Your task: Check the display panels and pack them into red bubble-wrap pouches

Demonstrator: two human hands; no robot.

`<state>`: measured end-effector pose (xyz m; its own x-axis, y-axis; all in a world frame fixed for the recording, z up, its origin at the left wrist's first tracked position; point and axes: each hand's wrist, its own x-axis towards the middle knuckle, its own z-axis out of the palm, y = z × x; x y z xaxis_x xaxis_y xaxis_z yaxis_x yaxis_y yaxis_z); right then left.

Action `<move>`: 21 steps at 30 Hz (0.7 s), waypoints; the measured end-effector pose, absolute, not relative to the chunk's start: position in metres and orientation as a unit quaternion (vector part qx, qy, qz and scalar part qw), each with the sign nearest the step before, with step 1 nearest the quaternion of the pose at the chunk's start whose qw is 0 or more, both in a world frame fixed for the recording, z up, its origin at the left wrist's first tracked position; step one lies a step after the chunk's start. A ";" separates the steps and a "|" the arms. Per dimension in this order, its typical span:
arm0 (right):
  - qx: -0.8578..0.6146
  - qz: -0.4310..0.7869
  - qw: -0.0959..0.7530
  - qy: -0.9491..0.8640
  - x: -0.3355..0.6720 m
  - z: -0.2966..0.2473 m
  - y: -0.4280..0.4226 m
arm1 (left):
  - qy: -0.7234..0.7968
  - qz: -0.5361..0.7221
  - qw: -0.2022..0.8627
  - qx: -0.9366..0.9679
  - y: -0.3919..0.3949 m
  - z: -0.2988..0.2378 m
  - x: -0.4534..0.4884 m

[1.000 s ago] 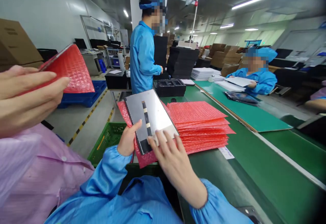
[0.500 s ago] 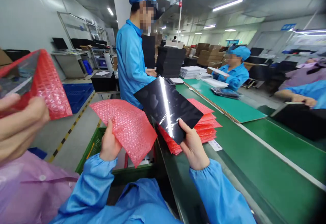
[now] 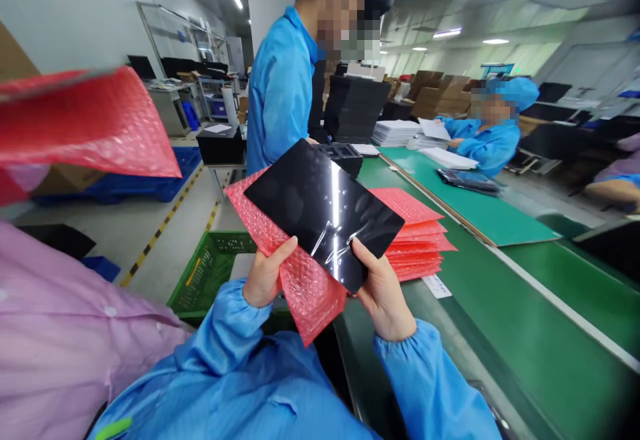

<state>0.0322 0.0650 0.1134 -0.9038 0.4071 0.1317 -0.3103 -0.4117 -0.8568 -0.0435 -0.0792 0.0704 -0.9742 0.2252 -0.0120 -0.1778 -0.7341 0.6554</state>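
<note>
My right hand (image 3: pixel 383 290) grips the near corner of a glossy black screen panel (image 3: pixel 320 210), dark face up, held above the belt. Under the panel lies a red bubble-wrap bag (image 3: pixel 307 287), pinched at its left edge by my left hand (image 3: pixel 265 273). The panel rests on top of the bag. Both arms wear blue sleeves. Behind my hands a stack of red bubble-wrap bags (image 3: pixel 420 237) lies on the green conveyor belt (image 3: pixel 500 333).
At my left a person in a pink sleeve (image 3: pixel 60 333) holds up another red bubble bag (image 3: pixel 90 123). A worker in blue (image 3: pixel 280 87) stands ahead; another sits at the right. A green crate (image 3: pixel 210 270) sits on the floor left of the belt.
The panel was turned from its silver back to its black face, lifted clear of the bag, and is now laid back over it. My hands came together again.
</note>
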 end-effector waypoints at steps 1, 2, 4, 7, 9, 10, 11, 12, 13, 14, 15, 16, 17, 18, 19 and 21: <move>-0.052 0.835 0.212 -0.505 0.034 0.117 0.064 | 0.350 0.931 0.102 0.033 -0.082 0.075 -0.042; -0.055 0.830 0.210 -0.514 0.036 0.119 0.063 | 0.350 0.931 0.097 0.032 -0.084 0.079 -0.042; -0.059 0.818 0.202 -0.535 0.039 0.123 0.062 | 0.343 0.934 0.094 0.032 -0.089 0.084 -0.041; -0.053 0.805 0.198 -0.556 0.041 0.124 0.060 | 0.332 0.938 0.095 0.040 -0.094 0.084 -0.041; -0.048 0.800 0.203 -0.562 0.042 0.124 0.060 | 0.338 0.935 0.093 0.047 -0.096 0.081 -0.041; -0.046 0.798 0.205 -0.564 0.042 0.123 0.060 | 0.347 0.932 0.096 0.047 -0.097 0.078 -0.042; -0.044 0.797 0.206 -0.566 0.043 0.123 0.060 | 0.359 0.927 0.103 0.045 -0.098 0.076 -0.043; -0.044 0.797 0.207 -0.566 0.043 0.122 0.060 | 0.370 0.922 0.110 0.043 -0.098 0.073 -0.044; -0.042 0.797 0.207 -0.566 0.043 0.122 0.060 | 0.378 0.917 0.117 0.041 -0.099 0.071 -0.045; -0.038 0.798 0.207 -0.565 0.043 0.121 0.061 | 0.383 0.915 0.119 0.041 -0.100 0.069 -0.046; -0.035 0.799 0.207 -0.564 0.044 0.120 0.061 | 0.385 0.914 0.120 0.044 -0.100 0.068 -0.047; -0.031 0.799 0.205 -0.565 0.044 0.119 0.062 | 0.385 0.914 0.121 0.050 -0.100 0.066 -0.048; -0.029 0.798 0.203 -0.567 0.045 0.119 0.063 | 0.384 0.913 0.123 0.059 -0.100 0.065 -0.048; -0.028 0.795 0.202 -0.571 0.045 0.118 0.064 | 0.383 0.912 0.128 0.066 -0.100 0.064 -0.048; -0.029 0.793 0.201 -0.574 0.045 0.117 0.065 | 0.383 0.911 0.134 0.072 -0.100 0.062 -0.048; -0.029 0.789 0.202 -0.580 0.046 0.115 0.068 | 0.383 0.909 0.147 0.073 -0.099 0.060 -0.049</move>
